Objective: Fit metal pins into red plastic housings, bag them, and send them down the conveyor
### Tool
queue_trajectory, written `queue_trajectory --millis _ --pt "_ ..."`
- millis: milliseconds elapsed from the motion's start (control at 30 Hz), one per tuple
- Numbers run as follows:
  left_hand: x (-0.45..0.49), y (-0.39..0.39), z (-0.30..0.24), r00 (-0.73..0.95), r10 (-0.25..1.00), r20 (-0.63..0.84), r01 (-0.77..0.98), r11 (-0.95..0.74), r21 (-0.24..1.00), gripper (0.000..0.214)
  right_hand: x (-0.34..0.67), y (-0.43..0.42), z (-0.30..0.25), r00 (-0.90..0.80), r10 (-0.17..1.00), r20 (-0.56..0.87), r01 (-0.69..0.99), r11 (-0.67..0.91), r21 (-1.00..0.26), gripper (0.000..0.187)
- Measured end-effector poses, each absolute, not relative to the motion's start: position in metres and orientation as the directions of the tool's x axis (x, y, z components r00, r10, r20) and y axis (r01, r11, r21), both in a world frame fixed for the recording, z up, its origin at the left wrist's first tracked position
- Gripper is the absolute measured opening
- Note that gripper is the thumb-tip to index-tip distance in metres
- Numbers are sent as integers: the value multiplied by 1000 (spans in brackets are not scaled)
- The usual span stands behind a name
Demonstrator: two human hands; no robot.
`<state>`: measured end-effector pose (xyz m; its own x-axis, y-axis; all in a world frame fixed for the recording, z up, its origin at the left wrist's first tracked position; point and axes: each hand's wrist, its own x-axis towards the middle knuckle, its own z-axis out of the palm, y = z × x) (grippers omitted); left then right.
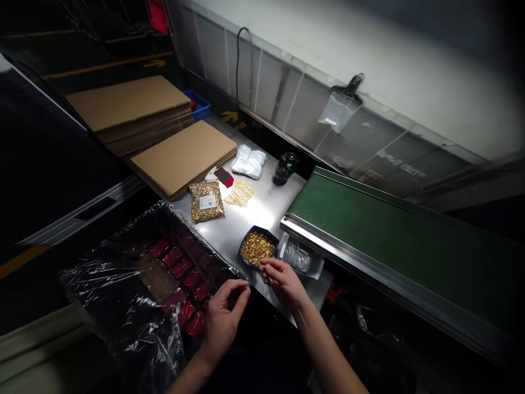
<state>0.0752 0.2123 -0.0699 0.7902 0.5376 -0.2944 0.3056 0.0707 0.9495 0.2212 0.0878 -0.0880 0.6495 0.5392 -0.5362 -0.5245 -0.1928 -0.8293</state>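
Observation:
My left hand [226,313] is closed in a pinch over the front edge of the metal table; whatever sits between its fingertips is too small to make out. Beside it, my right hand [283,282] pinches a small gold-coloured metal piece at the near rim of a blue tray [241,257]. Many loose gold-coloured pieces [257,247] fill that tray. Left of my left hand stands a box lined with clear plastic film [151,334], holding rows of dark red items [192,279].
A sealed bag of gold-coloured pieces [205,202], yellow stickers [240,193], white plastic bags [249,161] and a black cylindrical device [285,168] lie on the metal table [262,210]. Cardboard stacks [184,156] stand at left. A green conveyor belt [369,230] runs rightward above a white tray [315,267].

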Motion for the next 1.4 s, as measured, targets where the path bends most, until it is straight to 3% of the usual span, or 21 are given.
queue_trajectory --millis 167,267,400,633,733,933,1267,1400 --pt "114 157 4 944 330 -28 48 -51 998 10 187 9 -20 717 532 -449 -589 119 -799 41" --pt "122 113 28 970 229 82 -71 -56 996 10 176 -42 5 810 479 -339 -510 291 -809 30" --pt "121 50 44 986 93 139 -134 -59 989 5 153 -111 25 921 319 -225 -333 343 -878 26" --pt "108 -55 65 967 -101 232 -242 -100 965 9 99 -215 40 987 65 -146 -160 395 -905 18" --pt "101 -90 73 965 -122 231 -245 -111 963 9 82 -242 43 994 -56 -91 -63 374 -925 15" --pt "103 -129 71 943 -329 -59 134 213 968 11 62 -269 50 947 -320 27 60 93 -994 12" --pt "121 -130 58 839 -543 -23 224 307 925 10 62 -253 51 869 -493 -38 4 83 -997 16" --pt "138 -121 54 831 -551 -74 298 330 896 11 68 -245 56 807 -588 50 -9 -98 -995 15"
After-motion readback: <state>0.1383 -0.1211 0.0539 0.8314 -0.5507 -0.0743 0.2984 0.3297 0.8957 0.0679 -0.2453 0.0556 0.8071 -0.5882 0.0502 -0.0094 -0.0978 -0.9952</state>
